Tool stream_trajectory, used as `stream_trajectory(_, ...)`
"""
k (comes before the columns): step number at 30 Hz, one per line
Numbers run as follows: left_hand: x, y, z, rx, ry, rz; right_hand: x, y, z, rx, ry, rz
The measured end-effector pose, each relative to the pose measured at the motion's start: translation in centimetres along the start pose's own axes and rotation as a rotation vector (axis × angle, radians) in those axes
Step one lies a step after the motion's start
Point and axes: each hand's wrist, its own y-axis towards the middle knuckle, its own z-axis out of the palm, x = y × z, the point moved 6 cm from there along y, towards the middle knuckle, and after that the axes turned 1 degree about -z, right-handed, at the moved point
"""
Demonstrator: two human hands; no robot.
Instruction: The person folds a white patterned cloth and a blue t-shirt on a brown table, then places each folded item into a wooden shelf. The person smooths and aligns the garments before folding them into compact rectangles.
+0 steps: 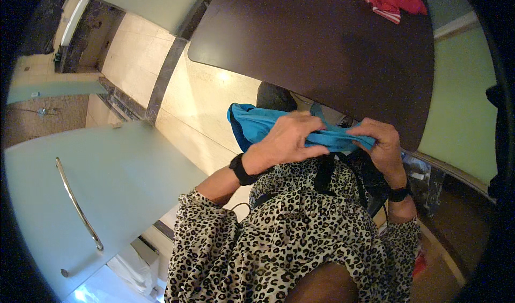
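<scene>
A bright blue fabric garment (257,120) with a dark navy edge is bunched between my two hands, in front of my waist. Over its middle lies my left hand (287,138), fingers curled around the cloth and thumb along the lower side. My right hand (380,138) pinches the garment's right end between thumb and fingers. The left part of the cloth hangs past my left wrist. Folds and my fingers hide the garment's full shape. Both hands are just off the near edge of a dark brown table (322,41).
Red clothing with white stripes (386,1) lies at the table's far right. On the left is a frosted glass door (120,174) with a metal bar handle (78,204). A dark object (275,97) sits below the table edge, over pale floor tiles (201,101).
</scene>
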Motion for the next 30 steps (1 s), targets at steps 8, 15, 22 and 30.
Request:
stream_trajectory(8,7.2,-6.0,-1.7,0.109,0.333,-0.187,2.5,-2.0,-1.2,0.062,0.006,-0.152)
stream_trajectory(15,9.8,-9.8,-2.9,0.12,0.435,-0.359,3.7,-3.3,-1.9,0.04,0.061,-0.162)
stream_trajectory(22,8.3,-9.9,-3.4,0.014,0.467,-0.215,4.1,-3.9,-2.6,0.087,0.224,-0.187)
stream_trajectory(30,6.4,-10.0,-3.2,0.138,0.441,-0.289,2.1,-5.0,-7.4,-0.25,0.016,-0.066)
